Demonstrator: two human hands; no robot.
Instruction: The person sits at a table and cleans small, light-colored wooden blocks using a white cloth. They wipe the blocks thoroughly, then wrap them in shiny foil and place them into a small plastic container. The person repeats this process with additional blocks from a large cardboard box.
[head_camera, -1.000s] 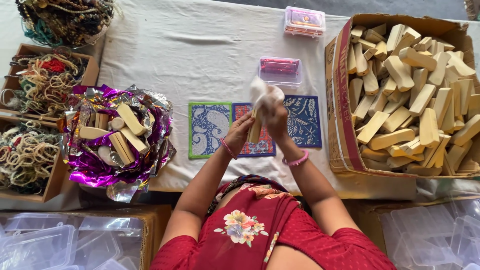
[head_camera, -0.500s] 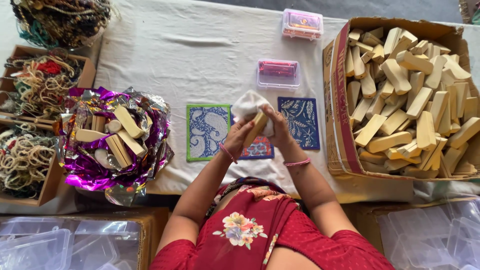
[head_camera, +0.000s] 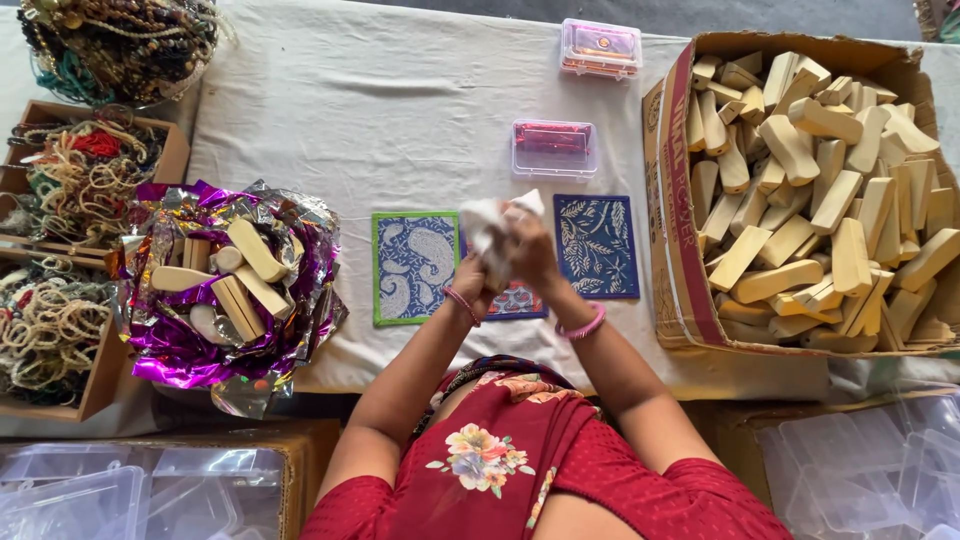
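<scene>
Both hands meet over the middle of the table (head_camera: 330, 110). The left hand (head_camera: 475, 280) and the right hand (head_camera: 535, 255) each have a tight grip on a white cloth (head_camera: 490, 225). The cloth is above three blue mats (head_camera: 415, 265). A box (head_camera: 675, 200) of wood blocks (head_camera: 820, 190) sits to the right.

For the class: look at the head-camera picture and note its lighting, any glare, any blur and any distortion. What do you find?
Head view: soft, even light with faint shadows on the white tablecloth; bright glare on the purple foil; both hands and the white cloth they hold are motion-blurred; the cardboard box looks sharp, its sides bowed slightly by the wide lens.
</scene>
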